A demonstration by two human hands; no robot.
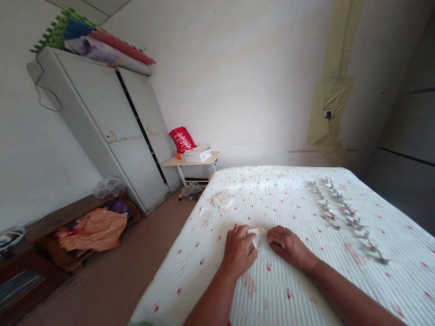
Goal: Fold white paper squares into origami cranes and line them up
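Note:
A small piece of white paper [257, 232] lies on the bed between my two hands. My left hand [239, 249] pinches its left side, the thumb and fingers curled at the edge. At the paper's right end is my right hand [287, 244], its fingers bent and pressed down there; the fingertips are partly hidden. Further left on the bed rests a pile of thin printed paper sheets [222, 199], with a loose sheet [207, 213] beside it. To the right, several small pointed figures [350, 213], blurred but looking like folded paper birds, stand in rows.
The bed [272, 181] has a white ribbed cover with red dots. Behind its left corner stands a small table [166, 163] bearing a red bag [182, 139] and a white box [199, 156]. A grey cabinet [102, 117] and a low wooden shelf [78, 213] line the left side.

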